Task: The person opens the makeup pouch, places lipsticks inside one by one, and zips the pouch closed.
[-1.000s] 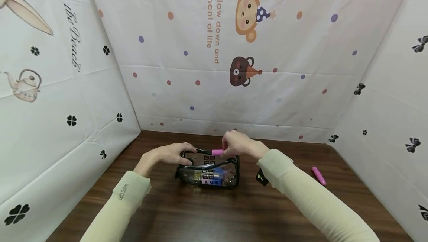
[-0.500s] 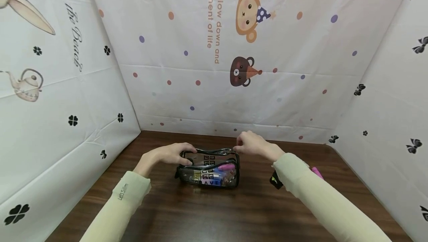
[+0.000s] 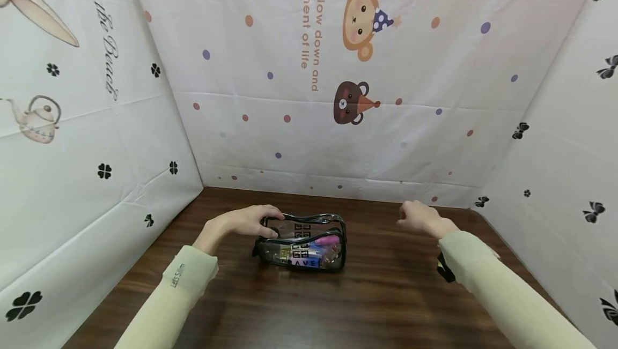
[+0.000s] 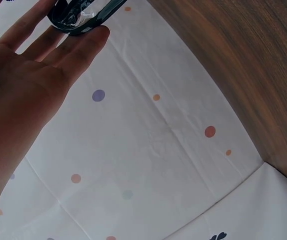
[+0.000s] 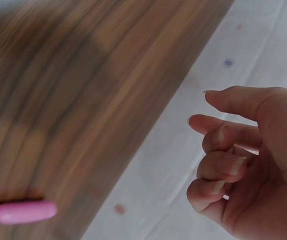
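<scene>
A clear zip pouch with black trim stands on the brown table, its top gaping. Through its wall I see a pink rounded stick and blue and yellow items. My left hand holds the pouch's left end, thumb at the front rim and fingers at the back; in the left wrist view, several fingers lie along the black trim. To the pouch's right, my right hand is above the table, fingers loosely curled around nothing. Another pink rounded stick lies on the table in the right wrist view; my right sleeve hides it from the head view.
White printed sheets form a back wall, a left wall and a right wall around the brown table. A black strap with a yellow mark shows at my right wrist.
My right hand released a pink stick into the pouch, then moved away to the right. The right sleeve now covers the other pink stick. My left hand stayed on the pouch.
</scene>
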`<action>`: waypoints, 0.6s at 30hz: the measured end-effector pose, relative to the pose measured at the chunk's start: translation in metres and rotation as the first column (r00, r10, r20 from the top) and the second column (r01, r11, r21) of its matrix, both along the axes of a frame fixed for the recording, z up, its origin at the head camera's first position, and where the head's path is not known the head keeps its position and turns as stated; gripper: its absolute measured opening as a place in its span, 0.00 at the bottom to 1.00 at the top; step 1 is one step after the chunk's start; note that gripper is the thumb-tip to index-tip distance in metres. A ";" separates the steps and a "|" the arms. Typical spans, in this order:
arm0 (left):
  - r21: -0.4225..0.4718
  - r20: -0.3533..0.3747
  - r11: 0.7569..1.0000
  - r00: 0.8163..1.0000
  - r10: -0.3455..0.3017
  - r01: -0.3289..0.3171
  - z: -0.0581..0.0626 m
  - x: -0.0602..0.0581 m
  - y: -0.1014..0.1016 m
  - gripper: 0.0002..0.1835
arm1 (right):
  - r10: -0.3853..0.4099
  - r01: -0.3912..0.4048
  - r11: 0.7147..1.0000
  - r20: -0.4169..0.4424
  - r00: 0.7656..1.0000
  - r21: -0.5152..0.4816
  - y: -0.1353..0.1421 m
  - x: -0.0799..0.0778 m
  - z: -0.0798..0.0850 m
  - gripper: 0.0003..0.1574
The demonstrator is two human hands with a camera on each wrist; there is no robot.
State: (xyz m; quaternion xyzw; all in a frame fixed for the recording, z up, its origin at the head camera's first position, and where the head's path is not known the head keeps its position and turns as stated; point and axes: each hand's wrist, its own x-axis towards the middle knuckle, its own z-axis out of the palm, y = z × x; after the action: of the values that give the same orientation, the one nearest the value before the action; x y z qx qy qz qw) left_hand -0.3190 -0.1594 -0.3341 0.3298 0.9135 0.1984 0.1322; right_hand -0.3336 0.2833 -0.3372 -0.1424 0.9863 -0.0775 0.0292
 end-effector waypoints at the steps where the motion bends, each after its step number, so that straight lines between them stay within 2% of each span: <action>1: 0.000 -0.002 1.000 1.000 0.000 0.000 0.000 0.000 0.000 0.28 | -0.014 0.014 1.000 0.005 1.000 0.013 0.007 0.000 -0.002 0.11; 3: 0.001 -0.001 1.000 1.000 0.002 -0.002 0.000 0.000 0.000 0.28 | -0.041 0.040 0.999 0.017 0.999 0.036 0.022 0.001 -0.005 0.12; 10: 0.002 0.003 1.000 1.000 0.009 -0.009 0.000 -0.001 0.000 0.29 | -0.170 0.166 0.981 0.034 0.985 0.101 0.065 0.003 -0.017 0.43; 13: -0.001 0.000 1.000 1.000 0.005 -0.005 -0.001 -0.002 0.001 0.29 | -0.224 0.217 0.971 0.066 0.972 0.099 0.079 0.006 -0.021 0.51; 16: -0.006 -0.001 1.000 1.000 0.007 -0.007 -0.001 -0.002 0.002 0.29 | -0.261 0.253 0.963 0.098 0.960 0.093 0.091 0.010 -0.025 0.53; 18: -0.007 -0.002 1.000 1.000 0.004 -0.004 0.000 -0.002 0.001 0.29 | -0.273 0.263 0.960 0.119 0.955 0.094 0.097 0.012 -0.028 0.47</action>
State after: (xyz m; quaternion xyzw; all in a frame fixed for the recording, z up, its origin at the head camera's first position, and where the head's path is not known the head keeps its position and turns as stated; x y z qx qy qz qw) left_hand -0.3210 -0.1581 -0.3343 0.3275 0.9150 0.1950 0.1323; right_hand -0.3213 0.3803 -0.3649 -0.0007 0.9947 -0.0517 0.0885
